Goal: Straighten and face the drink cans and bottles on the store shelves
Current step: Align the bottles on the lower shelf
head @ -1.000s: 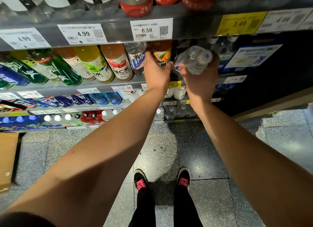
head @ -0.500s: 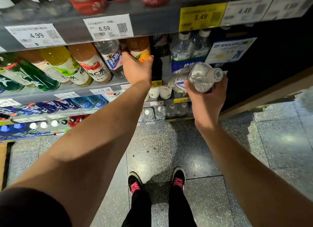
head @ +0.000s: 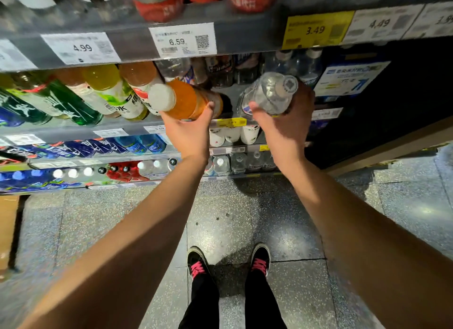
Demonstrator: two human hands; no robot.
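Observation:
My left hand (head: 188, 130) grips an orange drink bottle (head: 183, 99) with a white cap, tipped out from the second shelf with its cap toward me. My right hand (head: 284, 122) holds a clear water bottle (head: 269, 93) in front of the same shelf, just right of the orange one, cap facing the camera. Between the two bottles the shelf slot looks dark. Left of my hands stands a row of yellow, orange and green bottles (head: 105, 93). Clear bottles (head: 220, 68) stand behind, deeper on the shelf.
Price tags line the grey shelf edge (head: 137, 44) above, with red-based bottles (head: 159, 4) on top. Lower shelves hold blue bottles (head: 137, 144), white bottles (head: 232, 134) and small water bottles (head: 220, 164). A cardboard box (head: 7, 230) stands at left on the speckled floor.
My left hand has pulled the orange bottle forward off the shelf and tipped its cap toward me. My right hand, still holding the clear bottle, has stayed in front of the shelf.

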